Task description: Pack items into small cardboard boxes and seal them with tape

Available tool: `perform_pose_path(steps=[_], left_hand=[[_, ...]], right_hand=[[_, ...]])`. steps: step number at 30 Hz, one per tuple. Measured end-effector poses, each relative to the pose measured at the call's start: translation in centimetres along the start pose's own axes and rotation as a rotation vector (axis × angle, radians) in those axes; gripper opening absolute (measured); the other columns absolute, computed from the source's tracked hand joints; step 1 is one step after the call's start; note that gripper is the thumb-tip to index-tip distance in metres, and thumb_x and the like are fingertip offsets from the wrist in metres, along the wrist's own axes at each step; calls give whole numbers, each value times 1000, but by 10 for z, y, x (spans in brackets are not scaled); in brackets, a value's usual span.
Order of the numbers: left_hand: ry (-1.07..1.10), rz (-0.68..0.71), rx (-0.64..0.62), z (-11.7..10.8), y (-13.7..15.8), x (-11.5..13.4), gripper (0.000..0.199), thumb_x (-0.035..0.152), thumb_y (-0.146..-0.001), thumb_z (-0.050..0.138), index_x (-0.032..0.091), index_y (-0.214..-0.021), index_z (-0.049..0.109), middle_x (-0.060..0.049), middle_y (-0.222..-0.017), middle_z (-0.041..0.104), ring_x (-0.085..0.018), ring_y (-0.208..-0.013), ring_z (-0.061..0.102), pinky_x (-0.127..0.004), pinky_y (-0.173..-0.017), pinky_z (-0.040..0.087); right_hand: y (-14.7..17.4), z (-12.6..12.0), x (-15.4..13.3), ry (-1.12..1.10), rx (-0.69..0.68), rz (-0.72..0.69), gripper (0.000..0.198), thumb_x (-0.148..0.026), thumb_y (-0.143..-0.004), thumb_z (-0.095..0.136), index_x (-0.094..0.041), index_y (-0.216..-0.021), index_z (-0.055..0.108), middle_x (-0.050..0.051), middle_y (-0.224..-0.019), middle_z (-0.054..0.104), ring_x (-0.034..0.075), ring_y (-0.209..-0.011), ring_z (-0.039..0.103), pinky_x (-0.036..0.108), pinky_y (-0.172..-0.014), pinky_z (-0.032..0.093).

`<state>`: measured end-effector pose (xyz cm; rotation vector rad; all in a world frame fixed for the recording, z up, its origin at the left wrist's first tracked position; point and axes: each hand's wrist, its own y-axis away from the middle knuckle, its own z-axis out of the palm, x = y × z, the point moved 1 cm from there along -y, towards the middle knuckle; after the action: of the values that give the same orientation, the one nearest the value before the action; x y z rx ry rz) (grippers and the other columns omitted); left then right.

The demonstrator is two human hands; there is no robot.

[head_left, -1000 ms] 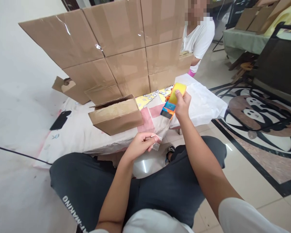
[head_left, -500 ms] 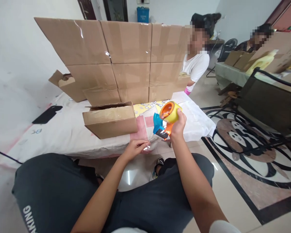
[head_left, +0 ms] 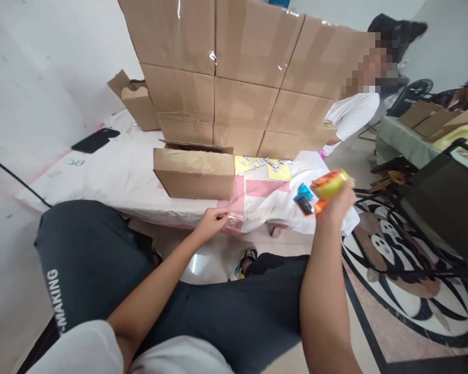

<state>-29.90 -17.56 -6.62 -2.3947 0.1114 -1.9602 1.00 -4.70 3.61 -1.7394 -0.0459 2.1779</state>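
My right hand [head_left: 341,201] is wrapped round a tape dispenser [head_left: 329,186] with a yellow roll and orange and blue parts. It is raised over the right end of the table and a little blurred. At the table's front edge my left hand [head_left: 211,224] is closed in a pinch on a short piece of clear tape [head_left: 232,221]. A small cardboard box [head_left: 200,179] stands on the tabletop just beyond the left hand. Its top edge looks parted, and neither hand touches it.
Several cardboard boxes [head_left: 245,98] form a stacked wall behind. A flapped box [head_left: 140,106] and a black flat object [head_left: 95,140] lie to the left on the cloth-covered table [head_left: 120,182]. A person in white [head_left: 354,111] is behind the wall; a dark chair [head_left: 440,208] stands right.
My right hand has carried the dispenser to the right, away from my left hand, which keeps its pinch. The view has tilted down and shifted.
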Motion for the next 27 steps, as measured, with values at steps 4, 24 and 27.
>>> perform_pose_path(steps=[4,24,27], left_hand=[[67,-10,52,-6,5,22,33,44,-82,62,15,-68,68,5,-44,45,-9,-44,39,-22,-49,32],[255,-112,197,-88,14,39,44,57,-84,62,15,-72,72,5,-41,44,-9,-43,39,-24,-50,30],[224,-94,180,-93,15,39,45,56,-84,62,16,-64,67,4,-43,46,-9,-44,40,-24,-49,31]], right_hand=[[-5,42,48,94,84,-26,37,-51,-89,61,-14,-84,63,2,-68,71,14,-66,69,24,-63,56],[134,164,29,648,-607,-614,52,-28,-78,73,-28,-126,55,7,-106,58,25,-98,55,42,-84,49],[144,184,27,614,-738,-653,54,-27,-79,74,-31,-130,55,9,-113,59,28,-107,55,47,-91,49]])
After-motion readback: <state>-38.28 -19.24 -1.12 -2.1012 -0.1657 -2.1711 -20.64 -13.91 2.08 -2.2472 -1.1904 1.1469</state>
